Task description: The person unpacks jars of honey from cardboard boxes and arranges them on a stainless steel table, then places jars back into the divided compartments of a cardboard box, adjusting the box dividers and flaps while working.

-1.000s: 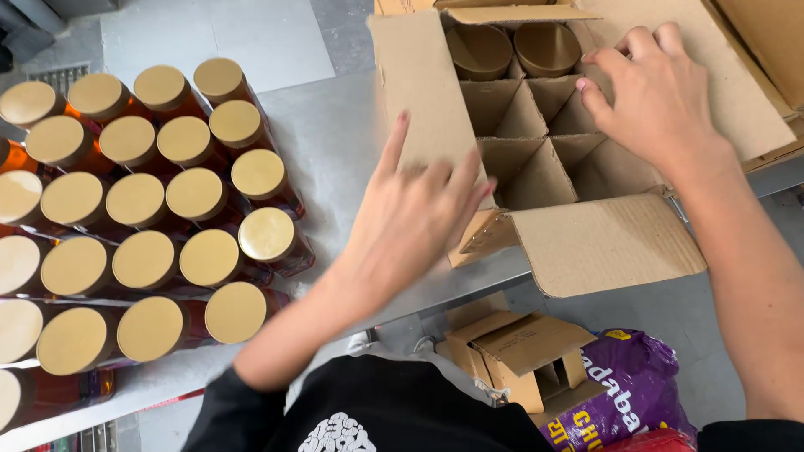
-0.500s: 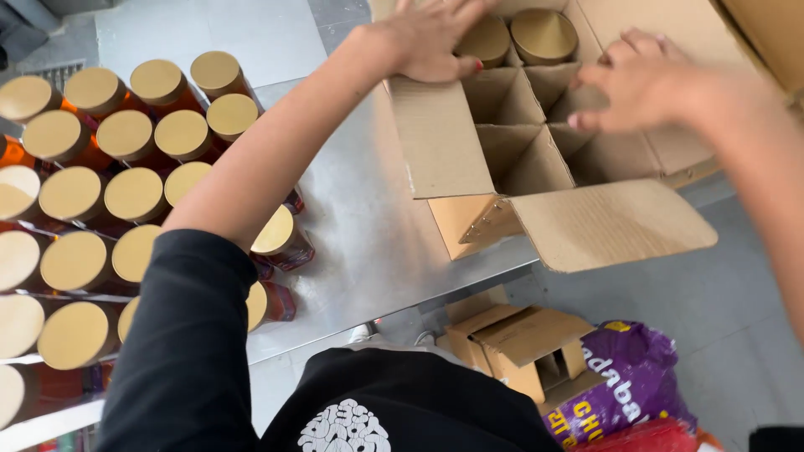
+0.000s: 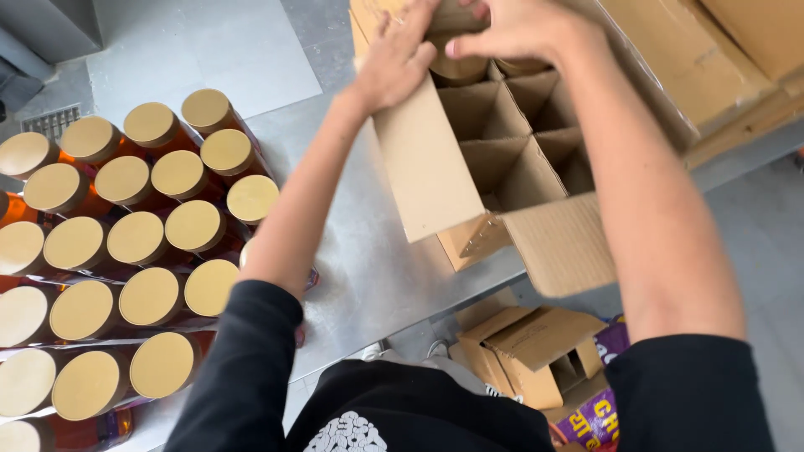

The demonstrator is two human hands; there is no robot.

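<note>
Your left hand (image 3: 400,60) and right hand (image 3: 511,29) gripped gold-lidded jar (image 3: 459,69) at 12 o'clock corner cell of divided carton (image 3: 435,167); best lowered straight, clear of dividers.

Matt brown cardboard box (image 3: 435,172), brushed metal table (image 3: 368,276), matt tan jar lids (image 3: 151,297)

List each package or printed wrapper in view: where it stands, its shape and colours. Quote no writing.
Large carton: table's right end, brown cardboard, flaps open, divider cells inside.
Small carton: floor below the table, brown, open.
Printed bag: floor beside the small carton, purple with yellow lettering.
</note>
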